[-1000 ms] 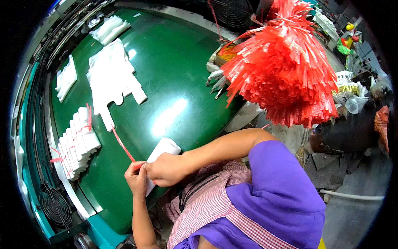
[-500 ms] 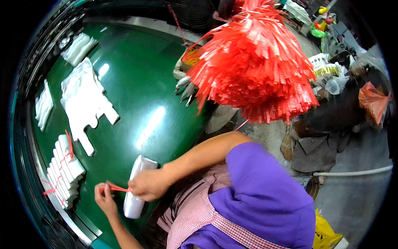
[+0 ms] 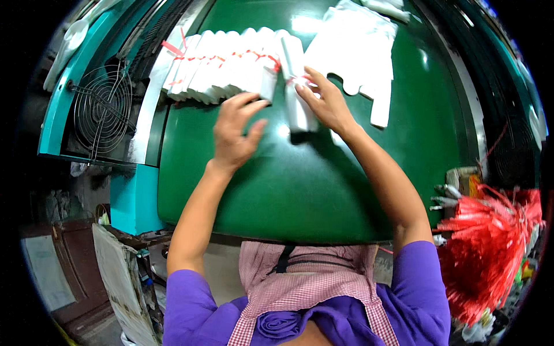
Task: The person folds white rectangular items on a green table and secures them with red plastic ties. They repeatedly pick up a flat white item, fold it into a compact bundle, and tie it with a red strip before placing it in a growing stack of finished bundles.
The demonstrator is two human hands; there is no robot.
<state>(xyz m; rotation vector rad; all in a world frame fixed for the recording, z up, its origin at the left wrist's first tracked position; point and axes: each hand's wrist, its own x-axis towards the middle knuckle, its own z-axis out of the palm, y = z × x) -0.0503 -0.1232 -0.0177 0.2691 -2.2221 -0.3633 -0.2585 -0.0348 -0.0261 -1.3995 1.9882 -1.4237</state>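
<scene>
Where fingers [image 3: 317, 78] touch, roll [image 3: 295, 64] is hidden.

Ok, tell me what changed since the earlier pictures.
The white roll has moved from the near edge of the green table, away from the person, to beside the tied rolls; the right hand holds it at its red tie. The left hand let go of the tie and is open near them. The tied rolls and flat white pile still lie on the table.
</scene>
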